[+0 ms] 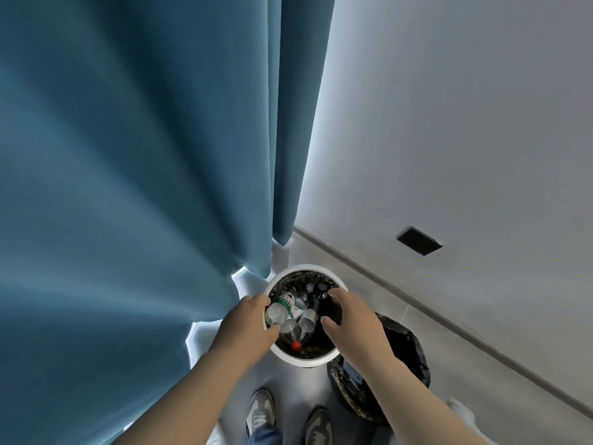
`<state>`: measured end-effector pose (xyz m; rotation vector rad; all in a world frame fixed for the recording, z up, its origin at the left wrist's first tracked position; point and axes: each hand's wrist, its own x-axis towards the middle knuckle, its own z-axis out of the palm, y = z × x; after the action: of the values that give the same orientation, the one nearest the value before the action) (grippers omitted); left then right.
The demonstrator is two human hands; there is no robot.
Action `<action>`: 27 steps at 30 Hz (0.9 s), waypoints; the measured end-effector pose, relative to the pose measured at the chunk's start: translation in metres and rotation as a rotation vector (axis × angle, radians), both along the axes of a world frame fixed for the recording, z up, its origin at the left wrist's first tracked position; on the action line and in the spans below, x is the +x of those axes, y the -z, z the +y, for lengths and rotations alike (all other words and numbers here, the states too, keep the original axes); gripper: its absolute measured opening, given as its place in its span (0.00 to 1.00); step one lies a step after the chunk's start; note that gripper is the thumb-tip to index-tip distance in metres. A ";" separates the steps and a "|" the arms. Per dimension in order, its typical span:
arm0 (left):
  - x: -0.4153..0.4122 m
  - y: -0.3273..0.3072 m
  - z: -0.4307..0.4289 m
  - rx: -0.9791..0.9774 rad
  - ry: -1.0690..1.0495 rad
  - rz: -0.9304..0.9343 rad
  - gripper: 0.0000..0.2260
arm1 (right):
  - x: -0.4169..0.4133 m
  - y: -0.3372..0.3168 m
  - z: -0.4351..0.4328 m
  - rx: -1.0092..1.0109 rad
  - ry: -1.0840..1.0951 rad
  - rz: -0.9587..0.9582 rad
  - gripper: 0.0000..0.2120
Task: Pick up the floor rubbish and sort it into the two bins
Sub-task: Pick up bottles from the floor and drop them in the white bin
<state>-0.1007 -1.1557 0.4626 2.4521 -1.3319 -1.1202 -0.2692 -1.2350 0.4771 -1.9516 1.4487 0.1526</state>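
Left hand [248,319]: fingers [256,300] curling round a bottle [280,311], holding it over the white bin's [305,359] left rim. You are best letting go low, inside the rim. Right hand [349,319]: fingers spreading loose, holding nothing. White bin: carrying several clear bottles. Black bin [407,348] beside it: contents unclear.

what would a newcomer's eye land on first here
The big blue curtain fills the left of the view. Below it, both hands meet over a white bin holding bottles: the left hand grips a clear bottle with a green label, and the right hand hovers open. A black-bagged bin stands beside it.
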 end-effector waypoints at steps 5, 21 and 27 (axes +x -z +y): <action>0.006 -0.075 0.002 -0.067 0.019 -0.047 0.14 | 0.003 -0.074 0.003 -0.090 -0.045 -0.064 0.22; 0.044 -0.249 0.045 -0.268 -0.023 -0.135 0.19 | 0.048 -0.258 0.025 -0.348 -0.315 -0.131 0.24; 0.054 -0.285 0.061 -0.306 -0.125 -0.186 0.20 | 0.069 -0.293 0.022 -0.384 -0.471 -0.140 0.25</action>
<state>-0.0467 -1.0944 0.7478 2.4146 -1.2666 -0.6201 -0.2006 -1.2126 0.7702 -2.5398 0.9563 -0.0586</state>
